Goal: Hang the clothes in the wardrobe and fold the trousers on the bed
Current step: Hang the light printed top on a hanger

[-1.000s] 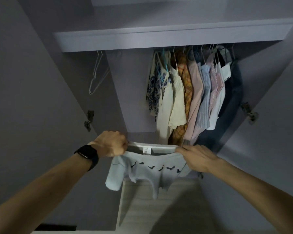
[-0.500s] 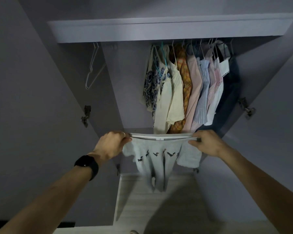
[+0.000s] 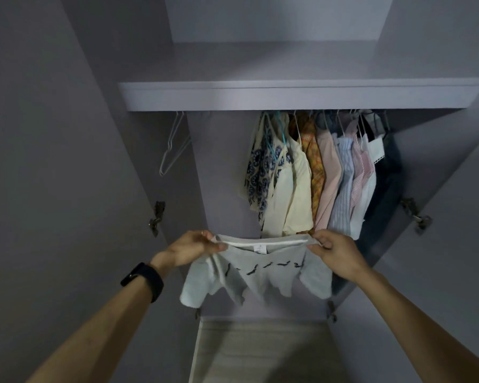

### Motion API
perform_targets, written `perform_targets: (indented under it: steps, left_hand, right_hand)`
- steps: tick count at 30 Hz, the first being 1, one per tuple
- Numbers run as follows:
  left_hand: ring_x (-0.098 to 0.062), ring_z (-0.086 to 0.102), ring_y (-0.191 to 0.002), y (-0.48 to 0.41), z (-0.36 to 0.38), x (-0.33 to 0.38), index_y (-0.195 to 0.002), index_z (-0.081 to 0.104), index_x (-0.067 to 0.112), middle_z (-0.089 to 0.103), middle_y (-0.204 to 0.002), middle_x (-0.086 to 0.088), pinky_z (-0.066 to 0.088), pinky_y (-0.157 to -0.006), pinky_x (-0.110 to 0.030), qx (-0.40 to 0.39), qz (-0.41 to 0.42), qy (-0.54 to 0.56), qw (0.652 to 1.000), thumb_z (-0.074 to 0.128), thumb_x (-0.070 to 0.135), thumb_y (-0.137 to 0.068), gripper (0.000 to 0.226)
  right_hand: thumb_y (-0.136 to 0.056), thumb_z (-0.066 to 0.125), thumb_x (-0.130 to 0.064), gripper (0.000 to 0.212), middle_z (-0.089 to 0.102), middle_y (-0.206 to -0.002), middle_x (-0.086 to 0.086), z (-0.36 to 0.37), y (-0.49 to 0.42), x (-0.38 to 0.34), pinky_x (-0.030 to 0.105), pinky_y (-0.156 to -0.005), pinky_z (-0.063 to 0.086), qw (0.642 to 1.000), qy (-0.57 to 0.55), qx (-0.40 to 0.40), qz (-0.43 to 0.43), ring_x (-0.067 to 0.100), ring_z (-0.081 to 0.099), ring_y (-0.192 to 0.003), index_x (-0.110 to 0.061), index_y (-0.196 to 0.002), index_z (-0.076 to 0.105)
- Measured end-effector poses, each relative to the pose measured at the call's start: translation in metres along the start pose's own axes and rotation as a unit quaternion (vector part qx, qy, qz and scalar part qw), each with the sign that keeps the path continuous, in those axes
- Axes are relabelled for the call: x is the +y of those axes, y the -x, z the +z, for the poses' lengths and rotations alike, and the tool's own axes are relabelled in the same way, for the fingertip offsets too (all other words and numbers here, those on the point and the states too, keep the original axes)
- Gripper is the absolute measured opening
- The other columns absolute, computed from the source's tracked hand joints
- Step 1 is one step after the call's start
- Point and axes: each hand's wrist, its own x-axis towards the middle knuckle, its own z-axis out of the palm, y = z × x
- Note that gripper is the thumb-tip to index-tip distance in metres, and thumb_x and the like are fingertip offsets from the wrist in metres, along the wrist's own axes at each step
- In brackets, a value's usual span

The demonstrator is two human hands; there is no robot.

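The left hand point(image 3: 190, 247) and right hand point(image 3: 335, 254) each pinch one end of the grey t-shirt point(image 3: 260, 275) neckline, near the open wardrobe point(image 3: 224, 161); its crumpled lower part is hard to read. Hooks of the hung clothes point(image 3: 315, 175), far right, vanish behind the shelf point(image 3: 288, 95)

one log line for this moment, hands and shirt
phase: hanging clothes | left hand: pinches t-shirt neckline | right hand: pinches neckline | t-shirt: spread before wardrobe, not hung | empty hanger: hangs at left
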Motion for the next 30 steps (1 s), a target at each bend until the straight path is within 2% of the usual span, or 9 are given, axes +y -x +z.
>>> perform_targets:
  steps: [4, 7, 10, 14, 17, 20, 26, 28, 30]
  left_hand:
    - [-0.017, 0.068, -0.105, 0.002, -0.009, 0.002, -0.117, 0.071, 0.015, 0.073, -0.113, 0.001, 0.05, -0.102, -0.037, 0.011, -0.026, 0.016, 0.999, 0.064, 0.056, -0.092, 0.048]
    - [-0.018, 0.062, -0.112, 0.0, -0.014, 0.003, -0.114, 0.071, 0.019, 0.067, -0.113, 0.005, 0.044, -0.099, -0.027, 0.053, -0.046, 0.009, 0.998, 0.066, 0.043, -0.094, 0.032]
    - [-0.019, 0.061, -0.109, 0.003, -0.022, 0.005, -0.091, 0.069, 0.028, 0.066, -0.103, 0.007, 0.044, -0.096, -0.027, 0.084, -0.059, -0.002, 0.995, 0.071, 0.035, -0.092, 0.007]
    - [-0.023, 0.062, -0.101, 0.018, -0.03, 0.005, -0.085, 0.066, 0.021, 0.067, -0.101, -0.002, 0.047, -0.089, -0.032, 0.117, -0.063, -0.099, 0.986, 0.067, 0.03, -0.096, 0.014]
    - [-0.028, 0.065, -0.093, 0.036, -0.028, 0.014, -0.094, 0.07, 0.01, 0.07, -0.098, -0.009, 0.049, -0.08, -0.036, 0.202, -0.041, -0.165, 0.965, 0.057, 0.035, -0.101, 0.029]
    - [-0.024, 0.063, -0.09, 0.057, -0.022, 0.029, -0.106, 0.07, 0.018, 0.067, -0.105, -0.003, 0.05, -0.078, -0.034, 0.319, -0.015, -0.251, 0.914, 0.044, 0.041, -0.105, 0.034]
    - [-0.035, 0.064, -0.092, 0.089, -0.021, 0.053, -0.134, 0.053, 0.029, 0.05, -0.118, 0.0, 0.047, -0.066, -0.038, 0.405, -0.059, -0.449, 0.794, 0.029, 0.044, -0.108, 0.038]
    - [-0.035, 0.064, -0.087, 0.094, -0.031, 0.057, -0.137, 0.05, 0.028, 0.047, -0.116, -0.002, 0.042, -0.059, -0.037, 0.423, -0.063, -0.483, 0.764, 0.037, 0.037, -0.108, 0.034]
    - [-0.033, 0.06, -0.081, 0.097, -0.045, 0.057, -0.13, 0.057, 0.023, 0.049, -0.107, -0.005, 0.039, -0.053, -0.036, 0.442, -0.032, -0.528, 0.724, 0.061, 0.022, -0.097, 0.034]
  right_hand:
    - [-0.088, 0.077, -0.027, 0.007, 0.073, -0.082, -0.01, 0.01, -0.014, -0.009, 0.037, -0.081, 0.057, 1.0, 0.004, -0.012, 0.002, 0.012, 0.069, -0.083, -0.026, -0.09, 0.07]
    - [-0.087, 0.078, -0.032, 0.01, 0.072, -0.08, -0.012, 0.018, -0.024, -0.021, 0.032, -0.075, 0.055, 1.0, 0.01, -0.01, -0.014, 0.009, 0.067, -0.08, -0.028, -0.089, 0.069]
    - [-0.087, 0.078, -0.032, 0.01, 0.072, -0.079, -0.014, 0.021, -0.035, -0.031, 0.023, -0.069, 0.051, 0.999, 0.007, -0.022, -0.045, 0.004, 0.066, -0.077, -0.029, -0.087, 0.069]
    - [-0.086, 0.079, -0.029, 0.009, 0.073, -0.084, -0.013, 0.013, -0.051, -0.038, 0.023, -0.073, 0.052, 0.997, -0.001, -0.031, -0.071, 0.002, 0.067, -0.082, -0.026, -0.089, 0.071]
    - [-0.085, 0.08, -0.028, 0.01, 0.072, -0.085, -0.017, 0.006, -0.066, -0.043, 0.018, -0.073, 0.048, 0.994, 0.006, -0.042, -0.104, -0.003, 0.065, -0.083, -0.031, -0.087, 0.07]
    - [-0.088, 0.077, -0.026, 0.01, 0.068, -0.087, -0.019, 0.004, -0.08, -0.056, 0.008, -0.072, 0.043, 0.987, 0.015, -0.057, -0.149, -0.003, 0.062, -0.083, -0.031, -0.092, 0.069]
    - [-0.094, 0.068, -0.033, 0.006, 0.072, -0.088, -0.012, 0.023, -0.11, -0.084, 0.036, -0.078, 0.054, 0.973, 0.055, -0.084, -0.21, 0.013, 0.067, -0.085, -0.031, -0.099, 0.067]
    - [-0.094, 0.064, -0.039, 0.008, 0.071, -0.089, -0.012, 0.029, -0.122, -0.099, 0.04, -0.077, 0.055, 0.965, 0.086, -0.102, -0.226, 0.016, 0.067, -0.086, -0.033, -0.099, 0.062]
    - [-0.092, 0.061, -0.044, 0.012, 0.071, -0.09, -0.014, 0.038, -0.134, -0.115, 0.04, -0.077, 0.056, 0.958, 0.107, -0.121, -0.237, 0.016, 0.067, -0.087, -0.034, -0.099, 0.059]
